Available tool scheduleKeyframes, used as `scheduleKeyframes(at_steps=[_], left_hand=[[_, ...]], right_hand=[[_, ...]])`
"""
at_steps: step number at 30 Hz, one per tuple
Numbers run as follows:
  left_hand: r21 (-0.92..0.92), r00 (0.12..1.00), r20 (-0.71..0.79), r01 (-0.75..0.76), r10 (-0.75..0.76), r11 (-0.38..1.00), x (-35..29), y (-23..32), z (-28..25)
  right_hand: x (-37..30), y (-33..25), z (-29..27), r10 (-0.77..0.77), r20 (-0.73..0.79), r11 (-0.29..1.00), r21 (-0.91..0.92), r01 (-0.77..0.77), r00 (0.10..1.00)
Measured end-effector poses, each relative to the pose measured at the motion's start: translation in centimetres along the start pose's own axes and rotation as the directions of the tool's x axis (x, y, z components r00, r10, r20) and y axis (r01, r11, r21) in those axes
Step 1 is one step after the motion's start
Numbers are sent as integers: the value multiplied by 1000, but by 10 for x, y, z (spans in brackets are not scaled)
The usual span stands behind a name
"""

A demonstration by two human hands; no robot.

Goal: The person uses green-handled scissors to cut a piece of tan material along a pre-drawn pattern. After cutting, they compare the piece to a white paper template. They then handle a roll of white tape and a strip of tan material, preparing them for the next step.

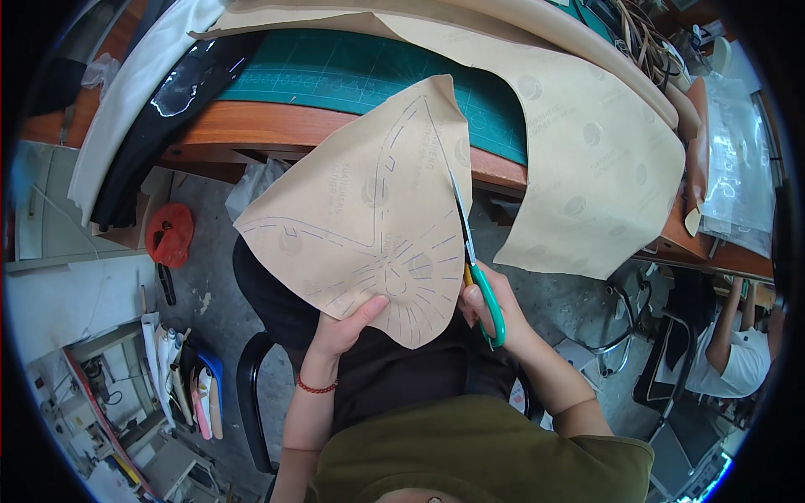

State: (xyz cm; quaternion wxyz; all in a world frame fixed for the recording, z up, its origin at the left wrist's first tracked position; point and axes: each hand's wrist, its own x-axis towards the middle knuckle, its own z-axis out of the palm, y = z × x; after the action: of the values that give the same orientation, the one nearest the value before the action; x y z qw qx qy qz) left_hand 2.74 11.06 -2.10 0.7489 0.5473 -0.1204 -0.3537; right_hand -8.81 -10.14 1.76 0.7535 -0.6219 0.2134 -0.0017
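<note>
A beige sheet piece (335, 189) with faint printed marks, perhaps leather or backing paper, lies over my lap, its pointed top reaching the table edge. Blue pen lines cross it: dashed curves, a long line near the right side and rays round a small loop low down. My left hand (348, 329) grips its lower edge, thumb on top and fingers hidden underneath. In my right hand (501, 303) are green-handled scissors (489, 314), pointing up. Their blades lie at the sheet's right edge, one partly hidden, so I cannot tell whether they are closed.
A larger beige sheet (587, 159) hangs over the wooden table's (277, 120) edge. Beneath it lies a green cutting mat (327, 71). Black glossy material (180, 101) and a white roll (126, 109) drape at left. A person (738, 360) sits at far right; a red bag (170, 235) is on the left.
</note>
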Motion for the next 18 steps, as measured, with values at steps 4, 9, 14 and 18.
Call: scheduleKeyframes(at_steps=[4,9,14,18], left_hand=[[13,1000,-6,-8,8,1000,0,0,1],[45,1000,19,4,-5,999,-2,3,0],[66,1000,21,11,-12,998,-9,-1,-2],[75,999,25,18,-20,997,-10,-1,-3]], right_hand=[[-2,-3,0,45,22,999,-3,-45,999],[-1,-6,2,25,14,1000,-17,-25,1000],[1,-6,3,10,-1,1000,20,-10,1000],[0,-12,3,63,15,998,2,-63,998]])
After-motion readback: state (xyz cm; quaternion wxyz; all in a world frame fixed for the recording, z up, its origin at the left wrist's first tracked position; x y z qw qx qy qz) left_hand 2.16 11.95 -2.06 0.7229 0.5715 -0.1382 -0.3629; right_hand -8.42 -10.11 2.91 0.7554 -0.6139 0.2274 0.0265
